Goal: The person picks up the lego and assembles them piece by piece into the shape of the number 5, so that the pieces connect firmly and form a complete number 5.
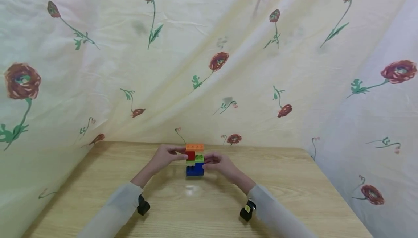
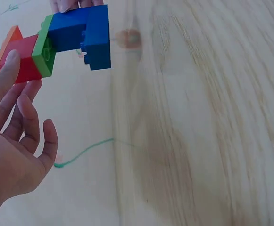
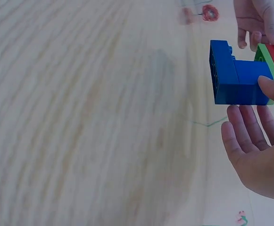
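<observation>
A stack of toy building blocks is held between both hands. From the top it has an orange block (image 1: pixel 195 147), a red block (image 2: pixel 29 57), a thin green block (image 2: pixel 44 52) and blue blocks (image 3: pixel 240 80) at the bottom. My left hand (image 1: pixel 168 155) pinches the red block from the left, thumb on its near face and the other fingers behind. From the right, my right hand (image 1: pixel 220 163) grips the upper blue block, thumb in front. In the right wrist view its fingers (image 3: pixel 245 129) reach under the blocks. Whether the stack touches the table cannot be told.
The wooden table (image 1: pixel 196 212) spreads out below the hands. A flowered cloth (image 1: pixel 183 67) hangs behind it and along both sides. Each wrist carries a small black camera, one on the left (image 1: pixel 143 205) and one on the right (image 1: pixel 247 212).
</observation>
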A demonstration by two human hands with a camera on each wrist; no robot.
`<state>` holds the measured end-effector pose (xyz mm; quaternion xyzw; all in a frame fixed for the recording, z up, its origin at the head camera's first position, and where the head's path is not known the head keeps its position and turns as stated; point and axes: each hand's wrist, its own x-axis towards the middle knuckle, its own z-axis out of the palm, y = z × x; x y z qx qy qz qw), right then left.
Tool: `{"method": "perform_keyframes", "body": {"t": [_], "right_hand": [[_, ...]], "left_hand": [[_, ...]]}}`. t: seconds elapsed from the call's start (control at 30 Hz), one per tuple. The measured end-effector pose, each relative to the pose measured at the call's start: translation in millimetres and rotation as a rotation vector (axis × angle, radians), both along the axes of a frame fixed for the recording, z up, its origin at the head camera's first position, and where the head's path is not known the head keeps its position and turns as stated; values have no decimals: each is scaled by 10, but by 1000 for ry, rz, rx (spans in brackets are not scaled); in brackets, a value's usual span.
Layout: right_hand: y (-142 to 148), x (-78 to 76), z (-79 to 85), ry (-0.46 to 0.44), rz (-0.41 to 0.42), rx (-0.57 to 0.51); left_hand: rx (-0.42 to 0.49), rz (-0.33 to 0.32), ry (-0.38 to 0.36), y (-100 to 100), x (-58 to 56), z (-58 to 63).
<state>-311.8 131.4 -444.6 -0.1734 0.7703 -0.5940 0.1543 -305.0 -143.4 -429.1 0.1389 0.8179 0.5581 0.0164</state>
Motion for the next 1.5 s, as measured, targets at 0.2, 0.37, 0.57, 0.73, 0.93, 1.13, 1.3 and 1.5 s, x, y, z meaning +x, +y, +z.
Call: {"method": "perform_keyframes", "body": {"t": [0.2,0.37,0.57,0.73,0.93,1.13,1.3,1.5], "right_hand": [[118,-15,93,-17,-24,4],[211,-3,129,-65,-20,-34],[246,19,93,-98,20,-65],[263,44,70,-101,19,-72],[288,46,41,-105,13,-75],[279,40,-14,-131,33,-67],[277,68,-45,-164,45,-42],[267,74,-26,-176,38,-9]], "left_hand": [[77,7,15,126,-41,57],[110,17,-5,224,-55,45],[116,50,-47,272,-8,32],[106,40,-65,302,26,53],[74,4,-68,311,-2,58],[65,-55,-93,262,-43,-2],[33,-80,-124,242,-58,-75],[31,-58,-198,262,-86,-102]]}}
